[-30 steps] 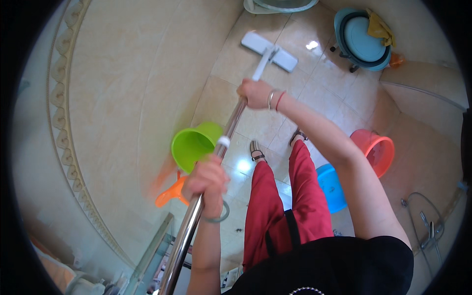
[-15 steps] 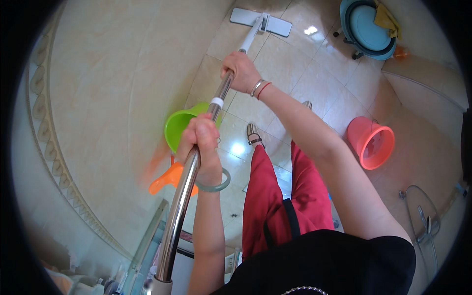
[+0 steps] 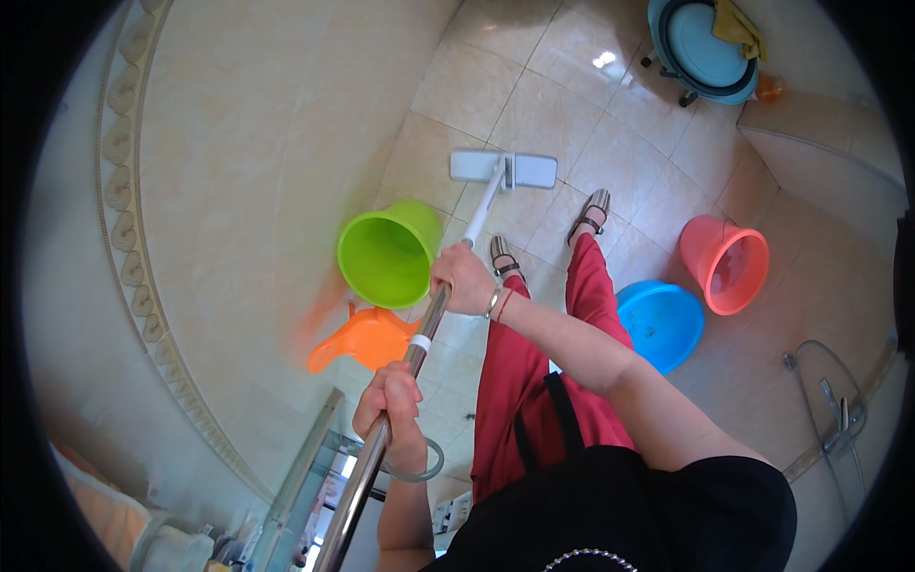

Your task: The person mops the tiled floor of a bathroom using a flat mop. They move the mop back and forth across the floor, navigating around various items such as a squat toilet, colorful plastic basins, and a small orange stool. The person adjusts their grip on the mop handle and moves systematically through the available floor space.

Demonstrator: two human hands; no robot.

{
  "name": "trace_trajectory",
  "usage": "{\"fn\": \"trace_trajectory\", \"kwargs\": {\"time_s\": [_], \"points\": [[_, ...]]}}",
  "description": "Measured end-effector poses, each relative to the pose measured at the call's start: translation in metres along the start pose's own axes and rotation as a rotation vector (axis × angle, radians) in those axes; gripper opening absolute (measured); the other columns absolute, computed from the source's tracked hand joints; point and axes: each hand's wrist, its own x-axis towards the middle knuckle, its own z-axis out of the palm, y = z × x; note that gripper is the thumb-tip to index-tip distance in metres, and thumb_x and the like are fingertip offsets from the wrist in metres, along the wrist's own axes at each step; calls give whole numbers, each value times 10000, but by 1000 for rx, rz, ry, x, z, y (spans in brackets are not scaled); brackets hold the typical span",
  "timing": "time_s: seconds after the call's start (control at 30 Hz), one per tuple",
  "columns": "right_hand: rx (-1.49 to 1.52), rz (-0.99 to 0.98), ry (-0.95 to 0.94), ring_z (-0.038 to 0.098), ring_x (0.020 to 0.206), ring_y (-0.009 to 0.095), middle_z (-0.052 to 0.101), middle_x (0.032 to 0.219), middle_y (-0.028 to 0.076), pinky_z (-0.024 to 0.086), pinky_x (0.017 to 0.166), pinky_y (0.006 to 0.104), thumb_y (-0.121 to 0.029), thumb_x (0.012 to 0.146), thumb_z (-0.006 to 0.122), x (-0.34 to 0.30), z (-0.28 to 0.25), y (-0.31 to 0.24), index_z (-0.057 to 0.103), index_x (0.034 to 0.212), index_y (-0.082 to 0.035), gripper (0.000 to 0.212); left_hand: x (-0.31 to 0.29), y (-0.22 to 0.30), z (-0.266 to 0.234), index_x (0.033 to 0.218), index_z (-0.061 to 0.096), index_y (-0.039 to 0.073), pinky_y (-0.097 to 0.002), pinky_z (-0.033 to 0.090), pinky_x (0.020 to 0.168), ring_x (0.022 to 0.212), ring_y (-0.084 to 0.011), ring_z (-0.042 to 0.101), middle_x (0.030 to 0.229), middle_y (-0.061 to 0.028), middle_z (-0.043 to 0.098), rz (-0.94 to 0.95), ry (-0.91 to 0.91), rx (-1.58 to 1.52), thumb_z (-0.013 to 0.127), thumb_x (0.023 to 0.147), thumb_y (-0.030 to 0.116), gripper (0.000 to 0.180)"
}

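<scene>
A flat mop [image 3: 474, 168] with a white rectangular head lies on the floor tiles in front of my feet, its silver pole slanting back toward my lower left. My right hand [image 3: 464, 278] wraps round the pole at its upper part, near the white neck. Lower down, past a white collar, my left hand [image 3: 389, 405] is closed round the same pole. A green bucket [image 3: 386, 253] and an orange dipper [image 3: 367, 340] are to the left of my hands. The pole's near end runs out of view at the lower edge.
A blue basin [image 3: 660, 326] sits right of my legs, partly hidden by them. Beyond it stands a pink bucket [image 3: 724, 265]. Folded light-blue tubs [image 3: 707, 48] with a yellow cloth are at the far right. A shower fitting [image 3: 834, 415] hangs on the right wall; a glass shelf [image 3: 305, 477] is lower left.
The mop head has come back toward my feet from the far tiles. Both hands have drawn nearer with the pole, and more of the green bucket, orange dipper and blue basin now shows.
</scene>
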Motion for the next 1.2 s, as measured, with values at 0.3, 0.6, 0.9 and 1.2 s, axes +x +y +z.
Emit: {"fn": "trace_trajectory", "kwargs": {"time_s": [0.3, 0.6, 0.9, 1.2], "points": [[-74, 41, -164, 563, 675, 335, 574, 641, 120, 431, 659, 422, -104, 660, 611, 6, -50, 0, 589, 638, -78, 40, 22, 8, 32, 703, 375, 99, -452, 478, 827, 573, -149, 507, 621, -28, 474, 320, -157, -160, 518, 936, 68, 275], [-316, -87, -51, 586, 684, 357, 613, 670, 136, 466, 668, 450, -175, 701, 592, 83, -192, 69, 612, 646, -104, 92, 84, 16, 142, 802, 419, 106, -524, 450, 906, 717, -219, 529, 740, -38, 463, 549, -394, -356, 505, 982, 381, 339], [-360, 3, -111, 596, 684, 371, 601, 670, 155, 469, 605, 464, -162, 718, 580, 125, -305, 128, 588, 668, -78, 98, 135, 15, 253, 857, 414, 86, -527, 447, 941, 754, -235, 559, 777, -78, 501, 683, -351, -274, 470, 988, 347, 297], [-340, 20, 92, 596, 646, 361, 596, 633, 141, 476, 622, 461, -170, 681, 579, 82, -280, 127, 603, 623, -105, 91, 103, 32, 259, 777, 317, 99, -333, 437, 578, 465, -106, 339, 522, -9, 377, 478, -292, -318, 374, 1000, 124, 231]]}}
